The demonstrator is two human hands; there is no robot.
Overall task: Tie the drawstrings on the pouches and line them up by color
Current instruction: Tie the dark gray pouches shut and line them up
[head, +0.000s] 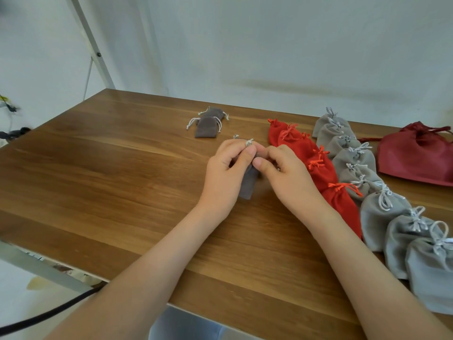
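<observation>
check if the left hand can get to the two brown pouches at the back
Probably yes, once freed. The left hand, with the right hand, pinches the held pouch, so it is busy now. The brown pouches lie just beyond it, with only bare table between.

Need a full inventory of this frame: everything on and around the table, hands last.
held pouch: 1, brown-grey, mid-table, between both hands
small pouches: 2, brown-grey with white cords, far centre, overlapping
red pouches: about 6, overlapping row right of the hands
light grey pouches: about 9, overlapping row right of the red row
maroon bag: 1, larger, far right
table: 1, brown wood
metal post: 1, pale, upper left
cable: 1, black, lower left
left hand: pinches the held pouch's cord
right hand: pinches the pouch top
</observation>
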